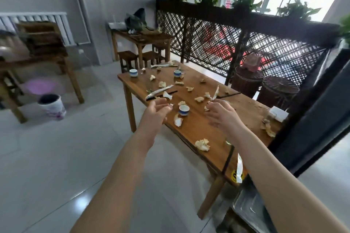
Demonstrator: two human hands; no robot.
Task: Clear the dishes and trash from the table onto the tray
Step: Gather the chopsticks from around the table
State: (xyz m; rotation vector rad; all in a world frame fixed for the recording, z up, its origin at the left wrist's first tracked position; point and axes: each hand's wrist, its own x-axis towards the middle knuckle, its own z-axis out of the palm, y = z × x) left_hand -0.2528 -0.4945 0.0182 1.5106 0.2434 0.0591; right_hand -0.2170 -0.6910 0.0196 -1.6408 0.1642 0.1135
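**Both hands empty over the littered surface, with the nearest cup between them.**

Your left hand (157,108) and right hand (221,113) hover with fingers apart and loosely bent, holding nothing, though the right one is blurred. The blue-banded cup (184,110) stands upright on the surface (198,125) between your two sets of fingers. It looks like glazed ceramic, so expect it to be light, stiff, a little slick and breakable. Take it round the wall or pinch the rim, and set it down gently. The crumpled napkins (202,144) lie scattered around and nearer you than your fingers. They should weigh almost nothing and crush, so gather several per grab. The black chopsticks (228,95) beyond your right fingers are thin and may roll. The tray (250,212) sits low, well behind your fingers, beside your right forearm.
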